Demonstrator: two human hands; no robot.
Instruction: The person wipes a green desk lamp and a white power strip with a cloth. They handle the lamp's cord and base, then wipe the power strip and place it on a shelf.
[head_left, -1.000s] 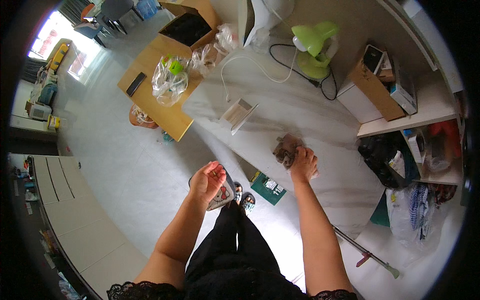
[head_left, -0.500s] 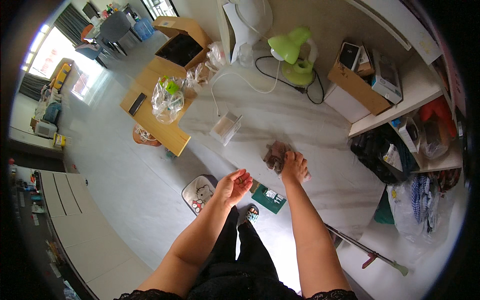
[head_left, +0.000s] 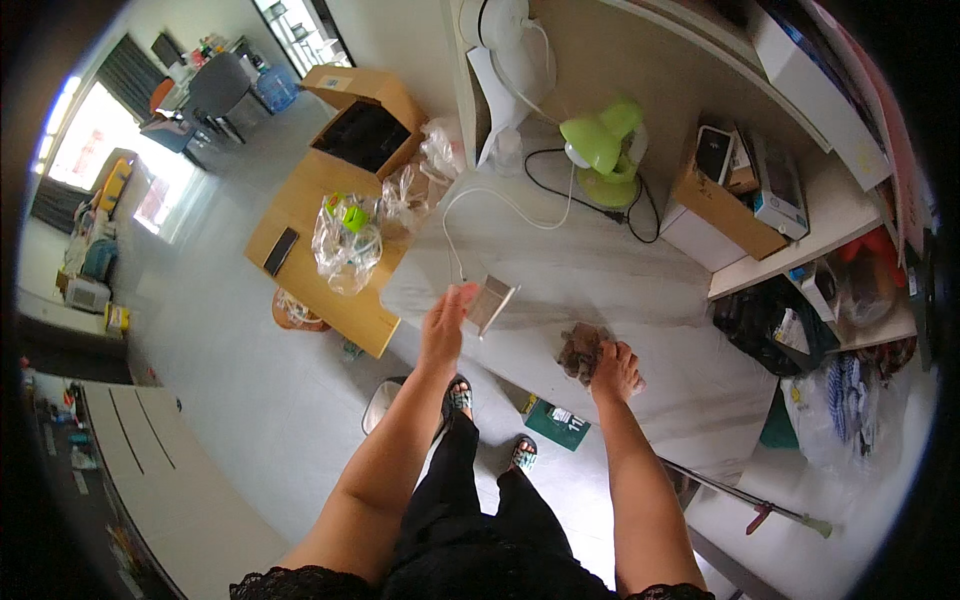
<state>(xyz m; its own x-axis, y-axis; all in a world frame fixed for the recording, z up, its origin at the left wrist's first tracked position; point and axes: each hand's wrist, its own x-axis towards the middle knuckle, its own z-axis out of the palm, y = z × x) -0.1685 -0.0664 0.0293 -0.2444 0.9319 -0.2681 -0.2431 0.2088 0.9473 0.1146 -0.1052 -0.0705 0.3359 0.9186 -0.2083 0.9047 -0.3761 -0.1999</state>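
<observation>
While a pale marble-patterned table (head_left: 620,290) fills the middle of the frame, a small flat silvery-white packet (head_left: 491,302) is seen at its left edge, tipped up on one side, and a crumpled brownish cloth-like bundle (head_left: 581,350) lies a little to the right and lower. The packet is judged to be light, thin and fairly stiff, perhaps a little slippery on its shiny face, so it would best be pinched along the near edge rather than pressed flat; what it contains cannot be told. The bundle is judged soft and limp, likely to sag if lifted by one corner, and would be better gathered from the top. The left hand (head_left: 444,322) is raised at the packet's left side with the fingers loosely spread and half open; its fingertips are at or touching the packet's edge, though a firm grasp cannot be made out. The right hand (head_left: 617,368) is laid palm down just beside the bundle, fingers curled onto its right side, touching it rather than clenched round it. Toward the upper middle a green desk fan (head_left: 601,150) is stood, and clear plastic bags (head_left: 345,240) are heaped on a wooden side table (head_left: 310,290) at the left.
</observation>
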